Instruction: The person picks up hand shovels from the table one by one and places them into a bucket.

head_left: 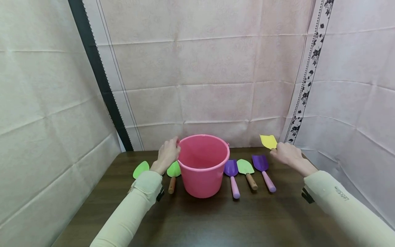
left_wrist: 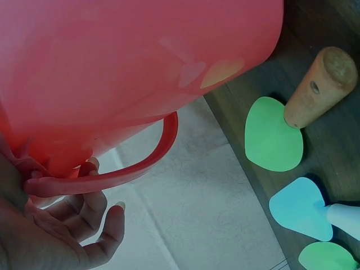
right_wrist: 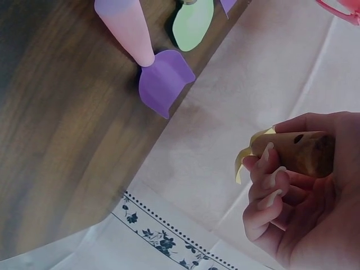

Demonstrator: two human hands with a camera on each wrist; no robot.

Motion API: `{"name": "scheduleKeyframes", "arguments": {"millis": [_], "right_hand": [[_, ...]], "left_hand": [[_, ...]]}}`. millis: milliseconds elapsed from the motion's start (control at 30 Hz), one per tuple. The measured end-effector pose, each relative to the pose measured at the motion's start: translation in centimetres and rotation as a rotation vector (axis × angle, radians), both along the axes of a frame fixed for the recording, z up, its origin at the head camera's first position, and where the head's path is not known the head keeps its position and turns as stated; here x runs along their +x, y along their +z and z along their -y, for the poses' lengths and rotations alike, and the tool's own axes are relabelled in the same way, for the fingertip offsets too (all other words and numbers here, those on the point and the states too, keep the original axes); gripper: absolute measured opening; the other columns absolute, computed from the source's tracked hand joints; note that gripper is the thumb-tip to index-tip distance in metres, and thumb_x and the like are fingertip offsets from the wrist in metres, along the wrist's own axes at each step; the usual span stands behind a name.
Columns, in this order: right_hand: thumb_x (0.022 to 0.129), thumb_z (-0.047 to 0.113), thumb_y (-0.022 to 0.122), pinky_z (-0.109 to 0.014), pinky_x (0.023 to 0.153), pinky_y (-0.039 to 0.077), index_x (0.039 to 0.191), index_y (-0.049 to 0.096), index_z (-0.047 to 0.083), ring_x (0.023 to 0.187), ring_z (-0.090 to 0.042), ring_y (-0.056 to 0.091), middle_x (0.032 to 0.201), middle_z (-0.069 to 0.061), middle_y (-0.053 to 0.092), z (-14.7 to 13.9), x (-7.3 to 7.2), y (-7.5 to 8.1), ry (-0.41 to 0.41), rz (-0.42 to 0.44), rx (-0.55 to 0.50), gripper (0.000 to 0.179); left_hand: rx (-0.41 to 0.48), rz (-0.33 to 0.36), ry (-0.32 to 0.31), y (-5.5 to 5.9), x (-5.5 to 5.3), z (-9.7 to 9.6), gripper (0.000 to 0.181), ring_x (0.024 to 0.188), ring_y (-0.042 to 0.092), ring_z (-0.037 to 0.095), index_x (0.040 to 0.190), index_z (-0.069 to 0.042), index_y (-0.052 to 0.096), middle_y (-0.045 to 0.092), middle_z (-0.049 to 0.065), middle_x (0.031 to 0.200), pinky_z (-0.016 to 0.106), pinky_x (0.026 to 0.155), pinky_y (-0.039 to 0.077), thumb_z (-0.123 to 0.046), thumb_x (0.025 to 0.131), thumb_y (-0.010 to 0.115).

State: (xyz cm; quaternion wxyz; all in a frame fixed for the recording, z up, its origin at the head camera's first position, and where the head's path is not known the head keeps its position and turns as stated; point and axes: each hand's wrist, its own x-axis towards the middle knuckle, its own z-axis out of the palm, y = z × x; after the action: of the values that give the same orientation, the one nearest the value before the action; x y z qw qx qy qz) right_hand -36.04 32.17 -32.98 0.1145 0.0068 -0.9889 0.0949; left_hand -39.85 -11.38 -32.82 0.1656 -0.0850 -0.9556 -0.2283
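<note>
A pink bucket (head_left: pixel 202 181) stands upright on the brown table. My left hand (head_left: pixel 168 154) grips its rim on the left side, beside the handle's hinge. In the left wrist view the bucket's pink handle (left_wrist: pixel 135 171) hangs along the outer wall, across the curled fingers. Off to the right, my right hand (head_left: pixel 287 154) holds a small yellow hand trowel (head_left: pixel 268 141) above the table's back right corner. Its wooden grip (right_wrist: pixel 298 152) lies between thumb and fingers in the right wrist view. Nearest below it is a purple shovel (head_left: pixel 260 163) with a pink handle.
Right of the bucket lie another purple shovel (head_left: pixel 231 168) and a green trowel (head_left: pixel 246 166). To its left are green trowels (head_left: pixel 174 169) and a light-blue one (left_wrist: pixel 301 208), which the left arm hides in the head view. Cloth walls (head_left: pixel 216 103) enclose the table (head_left: pixel 234 223).
</note>
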Motion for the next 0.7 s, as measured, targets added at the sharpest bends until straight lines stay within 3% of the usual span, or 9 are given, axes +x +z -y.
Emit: {"name": "scheduleKeyframes", "arguments": {"millis": [333, 700], "right_hand": [[0.088, 0.029, 0.048, -0.039, 0.046, 0.036, 0.057, 0.04, 0.015, 0.06, -0.026, 0.05, 0.066, -0.012, 0.054, 0.4, 0.2, 0.6, 0.013, -0.026, 0.017, 0.035], [0.089, 0.03, 0.047, -0.038, 0.047, 0.035, 0.057, 0.039, 0.017, 0.059, -0.023, 0.048, 0.062, -0.006, 0.047, 0.6, 0.4, 1.6, 0.006, 0.004, 0.004, 0.035]], "left_hand": [[-0.001, 0.003, -0.001, 0.0, -0.1, -0.1, 0.023, 0.079, 0.064, 0.025, 0.116, -0.01, 0.059, 0.067, 0.008, 0.095, 0.039, 0.07, 0.052, -0.015, 0.096, 0.05], [0.005, 0.032, 0.008, 0.2, -0.2, 0.0, 0.025, 0.082, 0.065, 0.026, 0.12, -0.011, 0.058, 0.068, 0.009, 0.099, 0.04, 0.072, 0.053, -0.016, 0.096, 0.05]]}}
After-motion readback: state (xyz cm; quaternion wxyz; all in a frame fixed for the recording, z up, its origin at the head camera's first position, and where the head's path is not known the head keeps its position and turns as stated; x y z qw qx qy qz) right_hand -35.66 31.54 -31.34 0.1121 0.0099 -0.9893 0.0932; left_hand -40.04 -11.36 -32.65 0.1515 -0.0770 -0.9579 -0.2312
